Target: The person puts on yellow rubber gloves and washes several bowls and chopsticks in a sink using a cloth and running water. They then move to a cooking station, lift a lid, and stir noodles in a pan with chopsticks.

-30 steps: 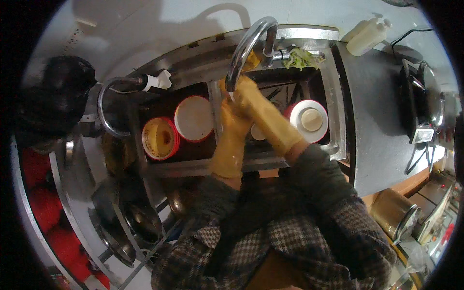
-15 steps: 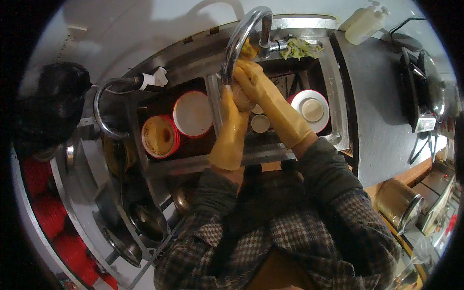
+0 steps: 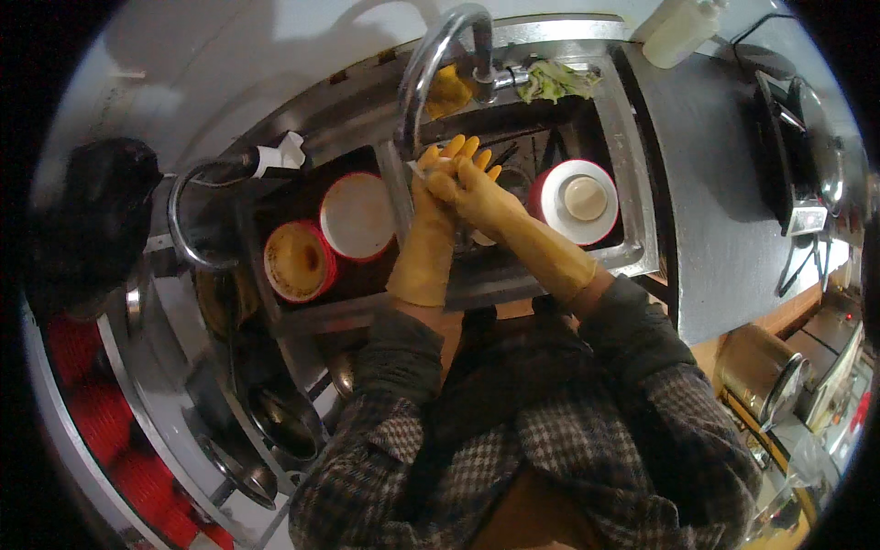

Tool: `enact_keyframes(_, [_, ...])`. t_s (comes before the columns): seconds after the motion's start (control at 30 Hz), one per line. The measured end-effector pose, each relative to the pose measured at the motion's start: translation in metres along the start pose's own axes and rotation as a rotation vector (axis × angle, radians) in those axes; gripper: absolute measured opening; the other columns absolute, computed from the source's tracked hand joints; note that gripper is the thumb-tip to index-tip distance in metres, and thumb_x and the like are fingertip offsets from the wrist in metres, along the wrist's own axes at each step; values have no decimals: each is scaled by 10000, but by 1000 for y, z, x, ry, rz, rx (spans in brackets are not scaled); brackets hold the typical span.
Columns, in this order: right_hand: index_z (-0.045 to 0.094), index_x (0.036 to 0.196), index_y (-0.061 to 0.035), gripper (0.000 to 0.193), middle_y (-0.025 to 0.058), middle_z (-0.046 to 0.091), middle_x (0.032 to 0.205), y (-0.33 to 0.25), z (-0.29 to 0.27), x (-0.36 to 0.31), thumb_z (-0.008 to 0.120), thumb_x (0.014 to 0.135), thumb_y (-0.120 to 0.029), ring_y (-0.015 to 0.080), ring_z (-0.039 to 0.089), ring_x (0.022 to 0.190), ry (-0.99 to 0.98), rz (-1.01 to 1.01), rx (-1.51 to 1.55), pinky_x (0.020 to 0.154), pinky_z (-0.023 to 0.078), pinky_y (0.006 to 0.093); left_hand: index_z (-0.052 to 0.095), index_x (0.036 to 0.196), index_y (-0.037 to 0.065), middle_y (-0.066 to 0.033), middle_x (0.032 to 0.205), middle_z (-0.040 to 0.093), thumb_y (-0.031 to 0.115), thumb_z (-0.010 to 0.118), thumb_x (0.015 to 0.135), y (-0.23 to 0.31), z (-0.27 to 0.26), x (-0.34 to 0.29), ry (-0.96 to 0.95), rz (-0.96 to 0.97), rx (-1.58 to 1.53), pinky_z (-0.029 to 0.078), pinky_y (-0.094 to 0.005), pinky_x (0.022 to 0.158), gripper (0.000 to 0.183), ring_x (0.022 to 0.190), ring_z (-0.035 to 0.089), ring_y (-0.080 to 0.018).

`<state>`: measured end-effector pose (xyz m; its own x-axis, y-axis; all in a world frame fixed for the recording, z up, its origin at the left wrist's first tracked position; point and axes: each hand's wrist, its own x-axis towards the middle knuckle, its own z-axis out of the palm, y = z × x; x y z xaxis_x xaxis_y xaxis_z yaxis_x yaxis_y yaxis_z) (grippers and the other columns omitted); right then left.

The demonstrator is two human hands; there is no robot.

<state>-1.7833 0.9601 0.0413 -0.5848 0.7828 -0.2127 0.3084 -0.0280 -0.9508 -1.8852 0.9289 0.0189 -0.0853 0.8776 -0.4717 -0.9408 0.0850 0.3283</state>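
Red outside and stained yellow within, one bowl (image 3: 295, 264) sits left of centre, with a paler bowl (image 3: 357, 217) beside it. At upper centre, under an arched faucet (image 3: 417, 81), the left hand (image 3: 431, 179) has its gloved fingers (image 3: 469, 147) spread apart; the right hand (image 3: 469, 191), also in yellow rubber, curls its fingers over that palm. A pale sliver (image 3: 445, 159) shows between the hands; what it is, and whether the right fingers clamp it, I cannot tell. It looks small and probably light, slippery against rubber, best pinched at its edge. Right of centre sits a white dish (image 3: 554, 206), likely stiff and breakable, to be held by the rim.
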Motion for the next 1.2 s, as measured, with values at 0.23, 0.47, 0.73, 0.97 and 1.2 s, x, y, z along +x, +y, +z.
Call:
enact_keyframes(0.23, [653,1270,-55,360,208,704,1203,25,-51,-24,621,1033,-324,410,663,1115,-84,-237,-162,953,520,441,650,1319,36,-168,1365,644,589,437,1039,-45,11,16,-113,2,-28,420,-572,1151,655,1276,590,-382])
enact_keyframes(0.47, [736,1086,-55,287,167,746,1010,52,-176,-81,625,1021,-311,330,714,980,-215,25,-502,851,548,430,636,1384,52,-115,1338,689,217,571,1059,-133,30,34,-203,23,415,540,-352,1044,371,1217,658,-243])
enact_keyframes(0.73, [727,1227,-58,353,134,765,1025,39,-176,-124,686,1023,-343,226,745,947,273,323,-198,820,576,334,509,1510,110,-195,1550,500,282,843,846,-90,-123,102,176,430,2465,429,-456,1172,764,1449,442,-400])
enact_keyframes(0.97, [717,1240,-62,404,99,760,1064,12,-150,-78,729,999,-386,194,725,951,340,288,93,827,568,332,538,1494,203,-232,1506,534,292,711,924,-79,-155,129,154,-110,1962,544,-530,1016,602,1366,544,-401])
enact_keyframes(1.2, [700,1193,-107,348,150,701,1205,18,-14,-1,747,893,-276,344,660,1133,128,-562,-235,1011,504,459,556,1437,82,-125,1394,611,393,472,1061,-26,-87,44,-247,-18,-121,526,-479,1033,495,1263,601,-326])
